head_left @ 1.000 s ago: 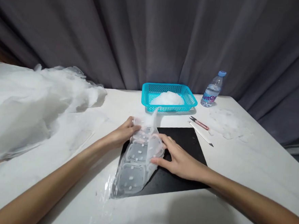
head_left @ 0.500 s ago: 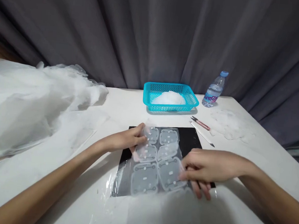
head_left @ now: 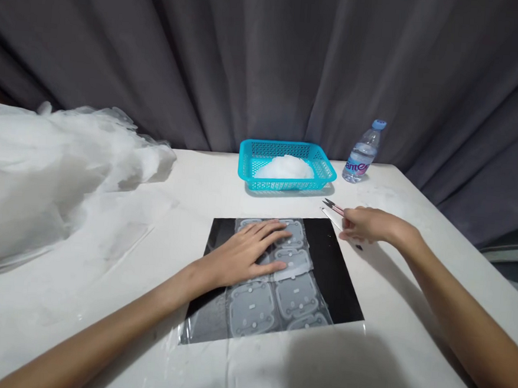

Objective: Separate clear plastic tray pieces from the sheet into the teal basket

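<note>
A clear plastic sheet [head_left: 278,296] with several moulded rounded-square shapes lies flat on a black mat [head_left: 333,270]. My left hand [head_left: 246,252] rests on the sheet's upper part, palm down and fingers stretched out, pressing it onto the mat. My right hand [head_left: 366,224] is just off the mat's top right corner, with its fingers curled over a white craft knife [head_left: 330,217]. Small pink-handled snips [head_left: 332,206] lie right beside its fingertips.
A turquoise basket [head_left: 318,163] holding white plastic pieces stands behind the mat. A water bottle [head_left: 362,154] is at the back right. A large heap of white plastic film [head_left: 43,167] covers the table's left side. Dark curtains hang behind the white table [head_left: 412,287].
The sheet, curled and lifted a second ago, now lies flat on the mat. My left hand went from gripping its edge to pressing on it. My right hand let go and moved to the knife.
</note>
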